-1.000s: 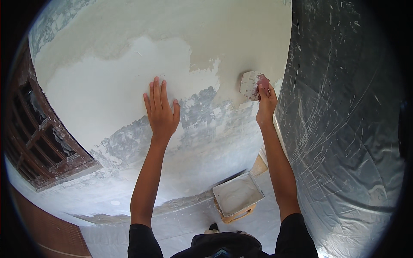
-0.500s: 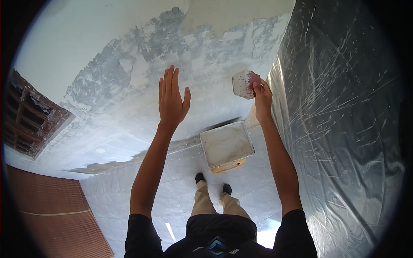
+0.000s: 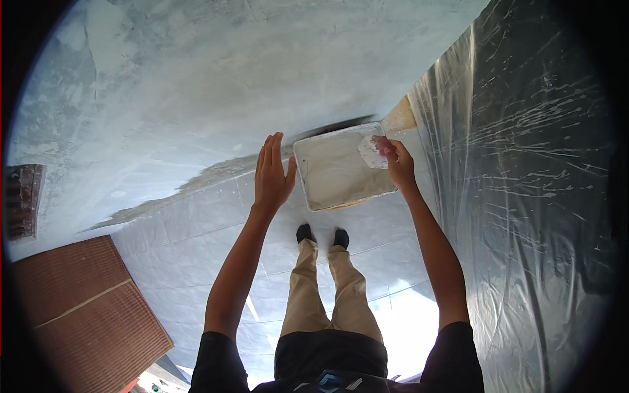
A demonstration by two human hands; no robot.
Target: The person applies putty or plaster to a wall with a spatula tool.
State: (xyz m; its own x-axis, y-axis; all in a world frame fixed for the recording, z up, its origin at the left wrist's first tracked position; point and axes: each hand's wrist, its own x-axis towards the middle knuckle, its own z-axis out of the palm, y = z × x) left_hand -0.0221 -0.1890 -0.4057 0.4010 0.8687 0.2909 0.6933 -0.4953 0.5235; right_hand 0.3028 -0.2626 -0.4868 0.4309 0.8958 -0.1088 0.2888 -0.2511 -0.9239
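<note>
My right hand [image 3: 401, 164] grips a putty scraper [image 3: 372, 152] by its reddish-pink handle edge, the pale blade smeared with putty. From this view the blade overlaps the right part of a shallow rectangular tray [image 3: 310, 198]; whether it touches the contents cannot be told. Greyish-white putty [image 3: 331, 167] covers the tray's inside. By the tray's left side is my left hand [image 3: 272, 173], fingers stretched out and thumb apart, holding nothing.
A patchy, putty-coated wall [image 3: 196, 85] rises ahead. Crinkled plastic sheeting [image 3: 524, 196] with white splashes hangs at the right. A brown woven panel [image 3: 85, 308] lies at the lower left, below a reddish-brown vent grille [image 3: 25, 200]. My feet [image 3: 321, 234] stand on grey floor covering.
My view has tipped downward, so the tray appears higher and larger. The right hand with the scraper has come from in front of the wall to over the tray. My left hand remains spread.
</note>
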